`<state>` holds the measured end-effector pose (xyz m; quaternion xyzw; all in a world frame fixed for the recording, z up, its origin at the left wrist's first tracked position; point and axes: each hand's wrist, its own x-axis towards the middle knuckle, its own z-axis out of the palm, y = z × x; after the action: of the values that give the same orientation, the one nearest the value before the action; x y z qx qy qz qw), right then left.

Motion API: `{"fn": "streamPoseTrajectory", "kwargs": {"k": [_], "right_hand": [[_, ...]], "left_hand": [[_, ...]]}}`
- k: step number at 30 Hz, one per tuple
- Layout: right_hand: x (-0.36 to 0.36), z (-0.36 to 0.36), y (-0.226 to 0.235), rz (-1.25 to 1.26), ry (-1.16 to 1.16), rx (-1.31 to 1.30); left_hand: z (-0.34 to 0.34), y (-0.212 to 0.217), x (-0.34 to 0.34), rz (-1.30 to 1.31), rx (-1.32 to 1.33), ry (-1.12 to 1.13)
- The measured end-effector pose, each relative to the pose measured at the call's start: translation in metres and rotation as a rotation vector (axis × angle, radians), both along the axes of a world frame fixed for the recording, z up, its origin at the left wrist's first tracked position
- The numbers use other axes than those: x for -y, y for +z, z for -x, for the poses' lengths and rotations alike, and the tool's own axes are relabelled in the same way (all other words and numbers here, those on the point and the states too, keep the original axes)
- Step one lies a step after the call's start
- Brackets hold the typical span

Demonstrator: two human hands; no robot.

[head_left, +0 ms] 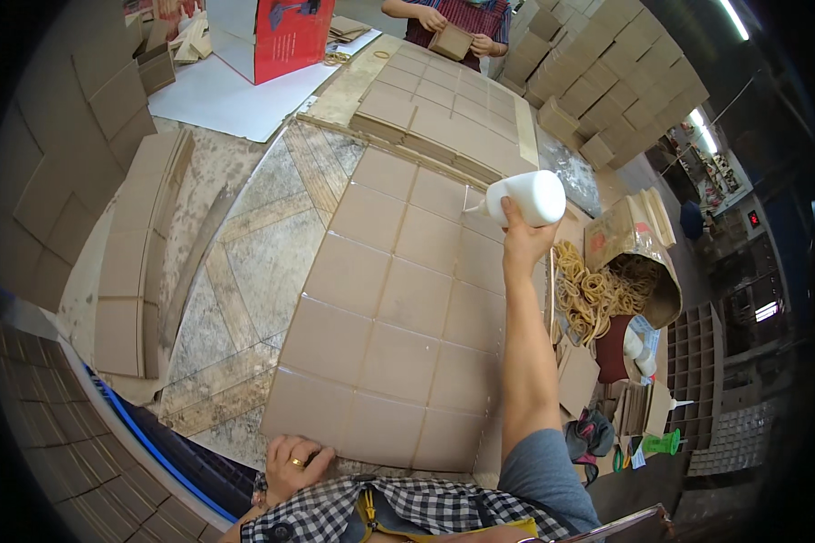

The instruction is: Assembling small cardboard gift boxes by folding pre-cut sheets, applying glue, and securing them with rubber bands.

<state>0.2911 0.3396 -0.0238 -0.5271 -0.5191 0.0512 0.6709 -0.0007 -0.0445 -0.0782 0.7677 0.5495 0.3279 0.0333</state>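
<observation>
My right hand (523,237) is stretched forward and grips a white squeeze bottle (525,198), tipped sideways with its nozzle pointing left over a grid of flat brown cardboard pieces (398,308) laid on the table. My left hand (292,463), with a ring on one finger, rests flat on the near left corner of that cardboard grid. The nozzle sits just above the far right part of the grid.
More cardboard rows (444,100) lie beyond. A pile of rubber bands (593,294) and an open bag lie at right. Stacked boxes (598,72) rise at back right. Another person (457,27) holds a small box. Cardboard strips (131,262) lie at left.
</observation>
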Motion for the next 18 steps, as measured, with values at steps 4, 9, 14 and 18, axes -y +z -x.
{"fn": "streamPoseTrajectory", "kwargs": {"k": [4,9,14,18], "right_hand": [[0.030,0.002,0.002,0.027,0.031,0.001],[0.069,0.005,0.001,0.027,0.075,-0.016],[0.108,0.005,-0.001,0.005,0.171,-0.072],[0.144,0.011,0.003,0.026,0.186,-0.080]], "left_hand": [[0.001,-0.004,0.000,-0.041,0.002,-0.016],[0.001,-0.003,-0.002,-0.054,0.076,-0.033],[-0.002,0.001,-0.004,-0.057,0.136,-0.024],[-0.004,0.007,-0.002,-0.032,0.154,-0.004]]}}
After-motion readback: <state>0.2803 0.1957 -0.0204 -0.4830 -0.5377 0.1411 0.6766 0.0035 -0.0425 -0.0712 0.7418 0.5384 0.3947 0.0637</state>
